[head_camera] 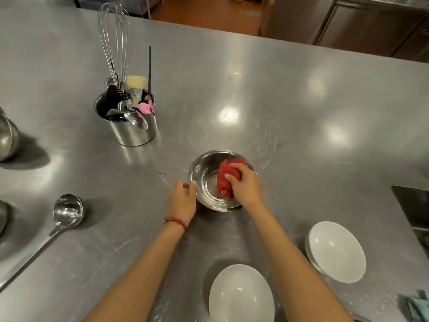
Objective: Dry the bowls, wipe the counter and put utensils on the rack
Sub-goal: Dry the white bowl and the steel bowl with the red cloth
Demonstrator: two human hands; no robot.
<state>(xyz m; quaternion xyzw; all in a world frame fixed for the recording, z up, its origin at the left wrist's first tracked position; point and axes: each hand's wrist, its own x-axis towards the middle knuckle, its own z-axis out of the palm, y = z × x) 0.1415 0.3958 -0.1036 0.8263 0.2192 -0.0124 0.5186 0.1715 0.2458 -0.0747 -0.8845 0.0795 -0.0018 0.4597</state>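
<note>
A small steel bowl [206, 180] stands upright on the steel counter [290, 117]. My right hand [243, 184] grips a bunched red cloth [226, 177] and presses it inside the bowl's right side. My left hand [182, 197] holds the bowl's left rim with thumb and fingers. Two white bowls sit nearer me, one [241, 296] at the bottom centre and one [336, 252] to the right. A steel ladle [66, 212] lies on the counter at the left. A steel utensil holder [130, 126] stands behind, holding a whisk [115, 40], spoons and a pink brush.
Steel bowls [7, 135] sit at the left edge. A dark sink edge [413, 205] is at the right. A teal cloth [420, 305] shows in the bottom right corner. Cabinets [348, 26] and an orange floor lie beyond the counter's far edge.
</note>
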